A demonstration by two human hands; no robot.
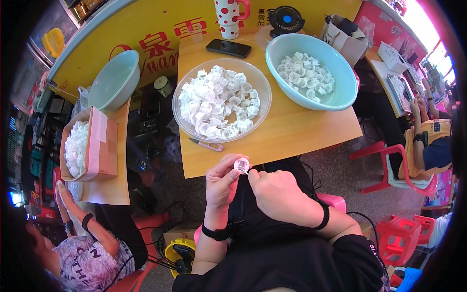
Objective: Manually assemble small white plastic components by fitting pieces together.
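Observation:
Just in front of the table's near edge, my left hand (222, 182) pinches a small round white plastic part (241, 165) between thumb and fingers. My right hand (278, 194) is closed beside it, and its fingertips meet the part's lower right edge, where a thin pale sliver shows. What the right fingers grip is too small to make out. Beyond both hands stands a clear round bowl (265, 82) heaped with similar white parts (206, 100). A pale blue basin (344, 73) to its right holds more white pieces (304, 75). A small pink-handled cutting tool (209, 145) lies near the bowl.
At the table's back are a black phone (228, 47), a red-dotted tumbler (227, 19) and a small fan (286, 20). On the left table sit an empty basin (114, 80) and a cardboard box (104, 146) of white parts. People sit on both sides; red stools (399, 236) stand right.

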